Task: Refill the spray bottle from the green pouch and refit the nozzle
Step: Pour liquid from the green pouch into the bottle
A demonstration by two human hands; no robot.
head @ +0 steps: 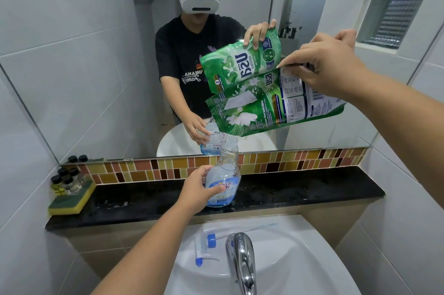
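Single head-worn wide-angle view, looking forward and down, close over sink [300, 258], facing wall mirror [96, 54].

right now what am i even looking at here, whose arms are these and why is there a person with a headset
One picture, from a camera on a person's head, facing a bathroom mirror; the headset figure is their reflection. The left hand grips an open spray bottle standing on the black ledge. The right hand pinches a tilted green pouch, its low corner just above the bottle's mouth. The nozzle lies on the sink beside the tap. A sponge with small bottles sits left.
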